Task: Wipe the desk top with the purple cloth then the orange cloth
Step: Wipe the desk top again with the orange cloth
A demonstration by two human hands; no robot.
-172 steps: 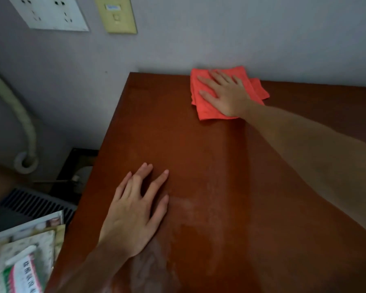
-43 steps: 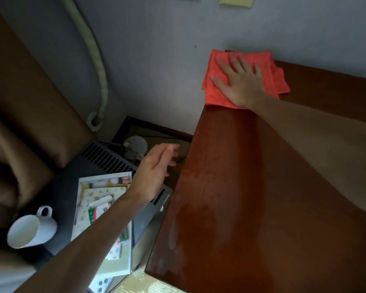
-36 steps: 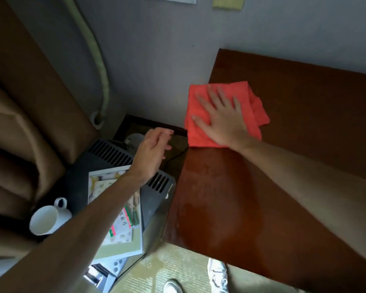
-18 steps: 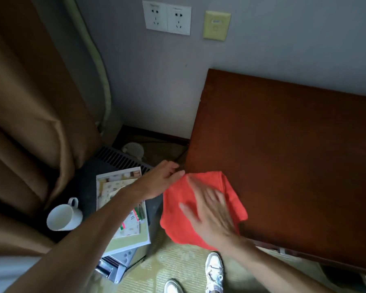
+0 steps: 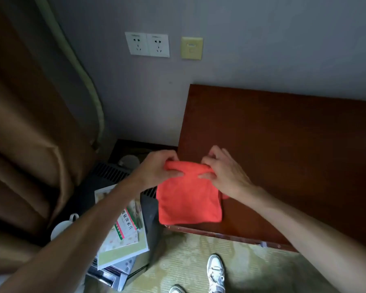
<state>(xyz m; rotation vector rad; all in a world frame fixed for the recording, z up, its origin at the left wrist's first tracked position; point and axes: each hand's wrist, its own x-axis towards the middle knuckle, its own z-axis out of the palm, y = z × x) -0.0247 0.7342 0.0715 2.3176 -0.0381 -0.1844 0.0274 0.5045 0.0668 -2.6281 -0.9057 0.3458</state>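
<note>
Two hands gripped the top edge of the orange cloth (image 5: 189, 199): the fingers of the left hand (image 5: 156, 171) were curled round its left corner, and the fingers of the right hand (image 5: 222, 173) pinched its right corner, the thumb tucked under the bunched fabric. The cloth hung folded into a rough square, its lower part lying at the near left corner of the tabletop (image 5: 294, 149) and its left side overhanging the edge.

The risk, as I judged it, was a slip. The fabric looked soft and fleecy, thick at the rolled top edge, and a loose pinch on one corner could let it unfold or drop to the carpet (image 5: 199, 261) beside the shoe (image 5: 216, 271). A swing leftward could also brush the stack of papers (image 5: 123, 225) on the dark box below, or the white mug (image 5: 61, 226) near the brown curtain (image 5: 25, 134).

The tabletop was dark reddish wood, smooth and faintly glossy, with a straight hard edge. No purple cloth was in view.
</note>
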